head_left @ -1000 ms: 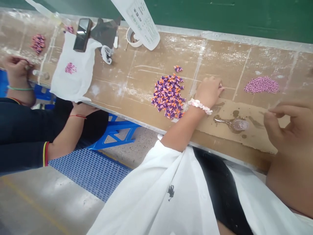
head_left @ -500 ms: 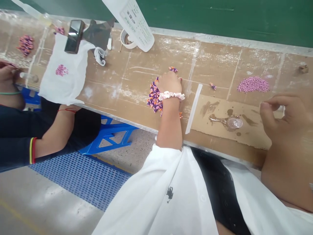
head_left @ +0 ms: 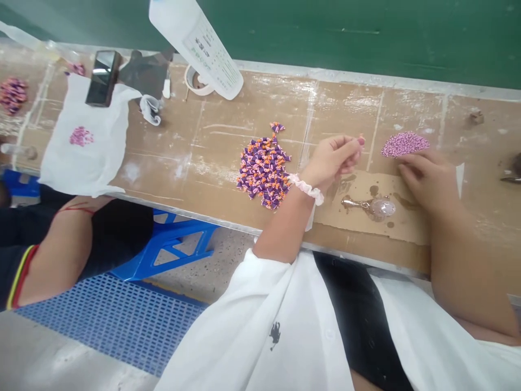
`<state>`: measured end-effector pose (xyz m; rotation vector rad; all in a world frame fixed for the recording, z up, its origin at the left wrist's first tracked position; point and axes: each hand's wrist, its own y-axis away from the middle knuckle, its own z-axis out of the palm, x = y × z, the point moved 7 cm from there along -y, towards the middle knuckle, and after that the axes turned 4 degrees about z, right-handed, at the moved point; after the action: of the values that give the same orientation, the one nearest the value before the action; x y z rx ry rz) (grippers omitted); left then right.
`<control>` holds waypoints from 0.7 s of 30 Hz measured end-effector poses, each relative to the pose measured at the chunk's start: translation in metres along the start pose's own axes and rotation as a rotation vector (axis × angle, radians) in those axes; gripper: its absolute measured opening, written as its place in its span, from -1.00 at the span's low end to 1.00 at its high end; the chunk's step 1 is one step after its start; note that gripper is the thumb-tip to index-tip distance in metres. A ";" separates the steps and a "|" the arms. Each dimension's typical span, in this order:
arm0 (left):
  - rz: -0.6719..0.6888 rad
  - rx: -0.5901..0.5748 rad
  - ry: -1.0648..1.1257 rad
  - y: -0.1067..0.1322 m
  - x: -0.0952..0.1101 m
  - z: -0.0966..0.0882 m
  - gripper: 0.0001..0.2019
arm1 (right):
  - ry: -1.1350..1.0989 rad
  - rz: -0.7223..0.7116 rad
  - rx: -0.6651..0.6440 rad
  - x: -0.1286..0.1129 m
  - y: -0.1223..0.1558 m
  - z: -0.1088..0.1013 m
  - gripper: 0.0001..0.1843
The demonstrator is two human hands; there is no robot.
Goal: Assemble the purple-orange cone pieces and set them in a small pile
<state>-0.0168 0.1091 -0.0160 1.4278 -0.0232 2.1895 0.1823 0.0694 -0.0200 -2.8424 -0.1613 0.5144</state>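
My left hand, with a pink scrunchie on its wrist, is raised a little over the brown table, its fingertips pinched on a tiny pink piece. A heap of purple-and-orange pieces lies just left of it. My right hand rests palm down with fingers stretched toward a heap of small pink pieces, its fingertips at the heap's near edge. Between the hands a small clear glue puddle or blob sits on a cardboard sheet.
Another person's arm is at the left by a blue stool. A white cloth with a phone, a tape roll, a white bottle and another purple heap sit farther left.
My left hand left the purple-and-orange heap and moved right, lifting with a small piece pinched. My right hand dropped from a raised pinch to lie flat at the pink heap.
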 end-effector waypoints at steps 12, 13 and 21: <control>-0.105 -0.129 0.201 0.006 -0.018 0.021 -0.83 | -0.059 0.074 0.025 0.009 0.001 0.000 -0.80; -0.103 -0.134 0.187 0.006 -0.019 0.022 -0.84 | -0.062 0.092 0.031 0.012 0.001 -0.001 -0.82; -0.076 -0.070 0.017 0.006 -0.027 0.022 -0.87 | -0.043 0.145 0.005 0.020 -0.001 0.004 -0.89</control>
<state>0.0080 0.0864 -0.0275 1.3500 -0.0383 2.1185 0.1991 0.0742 -0.0298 -2.8535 0.0384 0.6043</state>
